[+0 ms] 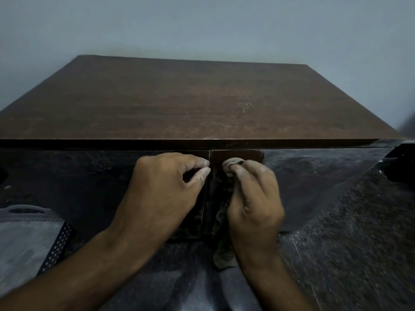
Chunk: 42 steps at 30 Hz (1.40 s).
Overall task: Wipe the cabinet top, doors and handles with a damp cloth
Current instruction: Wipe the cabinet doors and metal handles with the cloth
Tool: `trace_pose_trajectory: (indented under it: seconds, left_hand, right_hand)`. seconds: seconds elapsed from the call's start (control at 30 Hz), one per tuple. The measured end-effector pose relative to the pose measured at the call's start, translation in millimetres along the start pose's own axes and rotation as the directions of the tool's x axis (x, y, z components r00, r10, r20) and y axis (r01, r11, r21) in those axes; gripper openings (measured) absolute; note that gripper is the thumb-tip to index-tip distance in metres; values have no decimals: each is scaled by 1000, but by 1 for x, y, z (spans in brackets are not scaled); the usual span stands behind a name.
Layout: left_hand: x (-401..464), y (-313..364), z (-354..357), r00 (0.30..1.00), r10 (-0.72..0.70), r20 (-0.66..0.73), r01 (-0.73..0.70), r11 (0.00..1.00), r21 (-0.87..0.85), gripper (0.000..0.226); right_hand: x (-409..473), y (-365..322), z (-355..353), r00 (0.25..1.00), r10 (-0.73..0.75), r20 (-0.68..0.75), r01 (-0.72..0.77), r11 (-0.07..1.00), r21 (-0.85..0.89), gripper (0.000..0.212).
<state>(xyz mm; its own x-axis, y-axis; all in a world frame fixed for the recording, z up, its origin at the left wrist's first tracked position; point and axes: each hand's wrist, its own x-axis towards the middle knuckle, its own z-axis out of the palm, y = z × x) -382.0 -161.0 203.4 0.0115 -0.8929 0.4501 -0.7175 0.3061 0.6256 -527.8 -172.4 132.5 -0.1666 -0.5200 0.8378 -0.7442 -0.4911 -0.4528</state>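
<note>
I see the right hand (253, 198) pinching the cloth (231, 163) against the right door (314, 176); the left hand (164, 187), at nine o'clock, curls fingertips on the left door's (78, 182) edge.

Head view, looking down on a brown cabinet top (179, 102) w/ pale scratches, set against a grey wall (202, 25). Below the front edge: two dark glossy doors, left door (78, 180) & right door (314, 176), meeting at a centre seam. Left hand (166, 191) has fingertips curled at the left door's inner edge. Right hand (253, 198) pinches a brownish cloth (231, 163) against the right door near the seam; cloth tail hangs below the wrist. Grey bag (24, 239) at lower left, on dark speckled floor (359, 243).
</note>
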Motion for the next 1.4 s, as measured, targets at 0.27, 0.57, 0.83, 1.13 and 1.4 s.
trace_pose_trajectory:
  seconds: [0.27, 0.57, 0.83, 1.13, 1.4]
  left_hand:
    - [-1, 4, 2, 999, 11, 33, -12, 1000, 9, 15]
    - [-2, 3, 9, 977, -14, 214, -2, 997, 74, 21]
    - [-2, 2, 8, 990, -65, 125, 58, 997, 54, 17]
    - [-4, -3, 0, 993, -96, 64, 97, 995, -10, 12]
    - [-6, 1, -1, 996, -70, 60, 71, 997, -21, 12]
  right_hand:
    - [-6, 10, -5, 988, 152, -7, -152, 988, 9, 13]
    - [-2, 5, -1, 998, 68, -7, -68, 998, 16, 15]
    - [-1, 1, -1, 996, 65, -53, -62, 997, 52, 14]
    - [-18, 4, 9, 960, -218, 173, 229, 972, -47, 31]
    - [-26, 13, 14, 954, -289, 79, 299, 920, -252, 18]
